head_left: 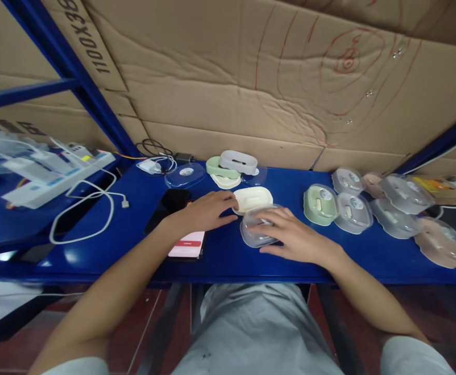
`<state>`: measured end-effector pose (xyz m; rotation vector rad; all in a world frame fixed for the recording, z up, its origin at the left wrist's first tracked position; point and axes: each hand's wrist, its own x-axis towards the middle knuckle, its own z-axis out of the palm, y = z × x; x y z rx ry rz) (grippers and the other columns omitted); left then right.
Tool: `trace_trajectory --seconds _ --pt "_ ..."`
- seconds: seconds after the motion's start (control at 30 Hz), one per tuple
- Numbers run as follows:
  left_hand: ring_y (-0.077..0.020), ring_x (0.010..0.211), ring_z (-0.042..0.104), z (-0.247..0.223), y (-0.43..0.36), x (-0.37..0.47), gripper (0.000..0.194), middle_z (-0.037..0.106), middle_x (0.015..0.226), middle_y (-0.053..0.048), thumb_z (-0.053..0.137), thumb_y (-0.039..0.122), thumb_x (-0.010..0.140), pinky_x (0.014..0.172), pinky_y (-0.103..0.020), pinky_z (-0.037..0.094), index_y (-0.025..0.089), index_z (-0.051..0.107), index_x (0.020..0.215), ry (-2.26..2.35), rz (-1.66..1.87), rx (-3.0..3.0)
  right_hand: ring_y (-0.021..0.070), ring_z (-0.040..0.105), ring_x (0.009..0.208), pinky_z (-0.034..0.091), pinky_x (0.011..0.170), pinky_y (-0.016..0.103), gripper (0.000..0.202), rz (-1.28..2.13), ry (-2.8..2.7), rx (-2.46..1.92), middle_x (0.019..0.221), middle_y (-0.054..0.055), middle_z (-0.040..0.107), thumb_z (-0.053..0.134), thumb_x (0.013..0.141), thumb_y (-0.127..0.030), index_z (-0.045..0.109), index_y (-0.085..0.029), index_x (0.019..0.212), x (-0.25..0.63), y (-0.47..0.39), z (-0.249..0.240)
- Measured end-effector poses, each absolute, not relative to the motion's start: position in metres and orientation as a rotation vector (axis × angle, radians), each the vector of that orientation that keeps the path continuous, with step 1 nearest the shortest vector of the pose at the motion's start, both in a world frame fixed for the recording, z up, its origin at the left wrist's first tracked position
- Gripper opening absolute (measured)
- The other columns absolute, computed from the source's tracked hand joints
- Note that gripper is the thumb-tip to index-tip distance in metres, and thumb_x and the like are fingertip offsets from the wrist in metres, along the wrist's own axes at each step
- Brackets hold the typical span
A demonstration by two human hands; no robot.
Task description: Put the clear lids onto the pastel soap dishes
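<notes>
On the blue table, a cream oval tray [253, 199] lies in front of me. My left hand [212, 209] reaches over a lit phone [187, 246], its fingertips at the tray's left edge, the fingers apart. Just nearer than the tray is a box with a clear lid [253, 234]. My right hand [292, 234] rests on this box with its fingers spread, covering part of the lid.
Green and grey trays [238, 162] are stacked behind, with clear lids [185, 175] beside them. Several lidded boxes [353, 211] stand at the right. A power strip [60, 179] and a white cable [111, 208] lie at the left. Cardboard [212, 67] backs the table.
</notes>
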<state>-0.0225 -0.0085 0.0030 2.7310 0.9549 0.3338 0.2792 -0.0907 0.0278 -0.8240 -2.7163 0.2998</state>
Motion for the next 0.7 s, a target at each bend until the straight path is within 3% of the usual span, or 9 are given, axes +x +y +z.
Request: trace_trajectory --seconds 0.17,0.33,0.4,0.5,0.6,0.7 --pt "-0.0293 0.111 0.067 0.008 -0.008 -0.023 0.024 0.069 0.12 -0.01 0.062 0.044 0.104 0.102 -0.043 0.048 0.021 0.067 0.1 0.986 0.34 2.732 0.0312 0.051 0.147 0.041 0.121 0.057 0.043 0.317 -2.699 -0.878 0.157 0.009 0.059 0.066 0.103 -0.024 0.064 -0.032 0.145 0.292 -0.085 0.028" --pt "-0.0266 0.103 0.066 0.009 -0.008 -0.023 0.025 0.069 0.11 -0.007 0.064 0.041 0.102 0.096 -0.04 0.047 0.021 0.06 0.087 0.984 0.307 2.706 0.0303 0.051 0.151 0.037 0.123 0.064 0.043 0.31 -2.673 -1.075 0.16 0.009 0.058 0.053 0.096 -0.007 0.066 -0.029 0.131 0.314 -0.078 0.032" --pt "-0.0265 0.102 0.066 0.009 -0.009 -0.023 0.025 0.069 0.109 -0.006 0.066 0.039 0.101 0.096 -0.04 0.046 0.021 0.059 0.085 0.983 0.296 2.693 0.0331 0.05 0.151 0.034 0.124 0.069 0.034 0.234 -2.65 -1.171 0.159 0.01 0.058 0.054 0.096 -0.011 0.067 -0.027 0.124 0.32 -0.075 0.031" --pt "-0.0251 0.099 0.066 0.01 -0.01 -0.023 0.023 0.068 0.108 -0.005 0.067 0.038 0.1 0.092 -0.037 0.047 0.022 0.059 0.086 0.973 0.29 2.671 0.0383 0.049 0.153 0.029 0.125 0.075 0.016 0.099 -2.601 -1.31 0.157 0.012 0.06 0.059 0.102 -0.029 0.069 -0.025 0.114 0.328 -0.068 0.024" --pt "-0.0228 0.097 0.067 0.01 -0.013 -0.022 0.02 0.068 0.11 -0.005 0.065 0.037 0.101 0.086 -0.033 0.05 0.022 0.059 0.089 0.934 0.291 2.647 0.0423 0.049 0.152 0.027 0.124 0.078 0.022 -0.141 -2.522 -1.466 0.154 0.017 0.063 0.058 0.105 -0.037 0.072 -0.022 0.113 0.334 -0.058 0.012" --pt "-0.022 0.101 0.068 0.007 -0.015 -0.02 0.018 0.069 0.112 -0.005 0.064 0.035 0.101 0.087 -0.032 0.052 0.022 0.06 0.09 0.879 0.303 2.628 0.0434 0.049 0.152 0.026 0.123 0.079 0.031 -0.348 -2.421 -1.569 0.157 0.022 0.059 0.057 0.104 -0.035 0.071 -0.018 0.126 0.337 -0.048 0.003"
